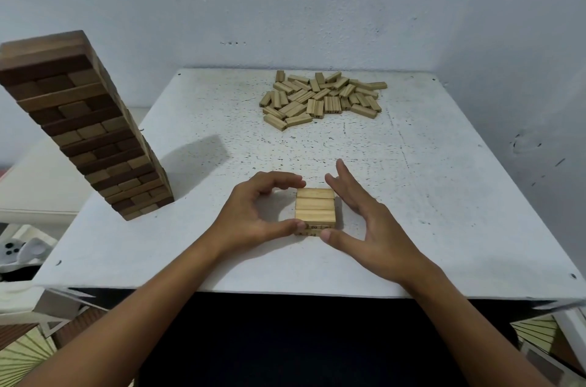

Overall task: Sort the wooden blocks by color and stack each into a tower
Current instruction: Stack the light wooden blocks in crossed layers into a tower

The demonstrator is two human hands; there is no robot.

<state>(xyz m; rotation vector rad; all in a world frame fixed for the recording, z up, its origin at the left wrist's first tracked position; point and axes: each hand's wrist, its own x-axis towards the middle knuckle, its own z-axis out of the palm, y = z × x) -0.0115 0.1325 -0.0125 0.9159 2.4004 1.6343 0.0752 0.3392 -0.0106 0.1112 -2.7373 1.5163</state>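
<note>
Centrally, near the table's [444, 196] front edge, a low light stack [315, 210] was framed between the left hand [253, 212], its curled thumb and fingertips touching the stack's left corners, and the spread-open right hand [364, 221], with a light pile [323, 99] behind and a dark tower [82, 126] at left.

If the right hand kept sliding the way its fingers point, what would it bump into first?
The right hand points away and slightly left, past the small light stack. Next in line looks like bare table, then perhaps the loose block pile; depth is uncertain.
</note>
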